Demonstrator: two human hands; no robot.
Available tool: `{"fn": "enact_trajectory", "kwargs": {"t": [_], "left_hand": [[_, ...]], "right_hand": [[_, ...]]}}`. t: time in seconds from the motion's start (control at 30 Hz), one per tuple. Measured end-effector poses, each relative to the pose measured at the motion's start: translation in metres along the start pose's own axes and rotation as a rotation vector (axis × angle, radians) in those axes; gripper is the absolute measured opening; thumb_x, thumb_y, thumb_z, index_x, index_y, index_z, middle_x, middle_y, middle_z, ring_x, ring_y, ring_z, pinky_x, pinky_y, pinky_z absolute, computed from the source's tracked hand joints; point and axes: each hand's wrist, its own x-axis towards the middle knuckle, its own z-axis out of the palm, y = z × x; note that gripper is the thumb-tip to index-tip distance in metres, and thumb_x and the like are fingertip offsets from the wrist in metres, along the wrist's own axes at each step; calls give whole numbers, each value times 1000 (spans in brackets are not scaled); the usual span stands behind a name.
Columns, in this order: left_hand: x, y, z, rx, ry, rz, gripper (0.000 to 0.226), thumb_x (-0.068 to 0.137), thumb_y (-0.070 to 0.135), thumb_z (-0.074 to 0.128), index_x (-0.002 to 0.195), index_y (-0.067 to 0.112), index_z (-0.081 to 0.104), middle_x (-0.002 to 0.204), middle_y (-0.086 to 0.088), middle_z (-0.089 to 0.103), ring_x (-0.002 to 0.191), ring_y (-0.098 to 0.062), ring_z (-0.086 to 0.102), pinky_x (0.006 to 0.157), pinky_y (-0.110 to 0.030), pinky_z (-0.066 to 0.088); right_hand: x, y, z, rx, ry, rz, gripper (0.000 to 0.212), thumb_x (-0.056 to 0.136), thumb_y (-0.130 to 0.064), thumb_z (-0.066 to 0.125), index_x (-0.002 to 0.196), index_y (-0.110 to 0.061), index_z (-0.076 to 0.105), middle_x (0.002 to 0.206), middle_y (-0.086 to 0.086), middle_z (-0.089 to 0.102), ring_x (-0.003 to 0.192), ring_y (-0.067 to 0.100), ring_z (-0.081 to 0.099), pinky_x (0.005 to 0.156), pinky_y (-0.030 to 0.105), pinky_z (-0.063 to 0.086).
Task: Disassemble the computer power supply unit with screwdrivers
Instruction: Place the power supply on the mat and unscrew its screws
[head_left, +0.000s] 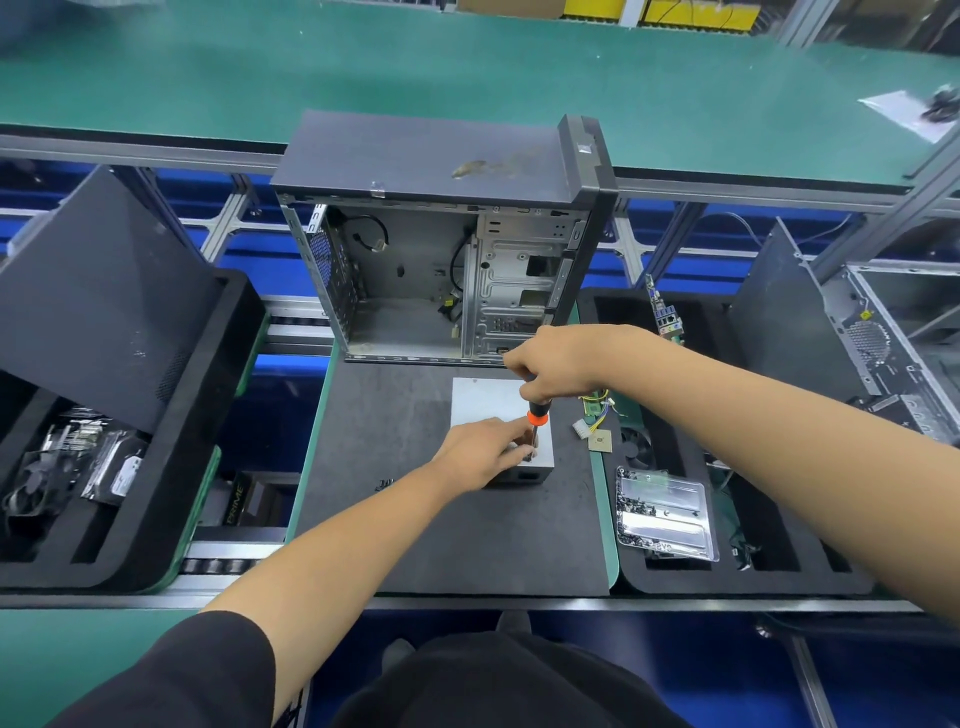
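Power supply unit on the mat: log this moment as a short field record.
unit: grey metal power supply unit, flat on the dark mat
tool: screwdriver, upright over its near right corner
right hand: grips the screwdriver handle
left hand: fingers at the shaft by the tip
behind: open computer case

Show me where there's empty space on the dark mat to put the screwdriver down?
The dark mat is bare near its front edge, below the power supply, and on its left side except for a few small screws. It is crowded at the right edge: loose parts and a connector lie beside the right hand. The open computer case fills the back.
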Motion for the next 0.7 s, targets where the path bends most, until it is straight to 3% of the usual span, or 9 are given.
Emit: {"fn": "enact_trajectory", "kwargs": {"t": [0.1,0.23,0.33,0.43,0.5,0.6,0.7], "left_hand": [[1,-1,-2,3,-9,6,8,97,52,50,102,45,50,85,28,61,88,4,52,68,-30,45],[2,1,-4,-22,-15,-30,9,92,48,62,98,45,56,94,34,64,85,20,52,66,-25,40],[2,6,-3,-48,5,-74,11,86,49,68,94,44,62,93,27,71,85,11,59,65,-23,40],[5,8,2,-108,25,-80,9,84,46,73,91,44,69,92,27,72,86,8,62,67,-24,44],[5,4,5,-143,42,-52,8,84,41,78,90,41,74,97,23,71,93,2,62,74,-28,51],[6,-1,9,-308,83,6,16,79,30,88,92,31,78,106,13,68,110,-7,50,93,-23,49],[9,-2,11,-330,134,1,18,74,32,91,89,26,82,108,4,63,107,-14,33,102,-16,33]], "right_hand": [[-2,-6,-1,-32,-44,-31,19,91,-26,58,81,-18,44,73,0,52,62,18,43,55,35,31],[-4,-11,-3,-85,-92,-198,16,85,-13,64,88,-12,48,84,3,51,70,21,44,55,34,29],[-6,-10,-4,-156,-56,-244,16,83,-13,67,94,-16,56,94,-3,44,76,17,45,53,31,26],[-8,-8,3,-136,3,-252,20,79,-8,64,82,-27,57,91,-9,38,79,16,48,51,28,26],[-8,-7,6,-114,15,-248,25,76,-8,62,91,-28,61,92,-9,39,79,16,50,51,28,27],[-8,-7,5,-243,73,-242,28,85,-30,60,113,-27,53,96,-8,43,79,20,54,51,30,27],[-7,-7,5,-490,156,-182,25,97,-43,40,109,-22,45,73,1,43,62,27,47,49,31,23]]}}
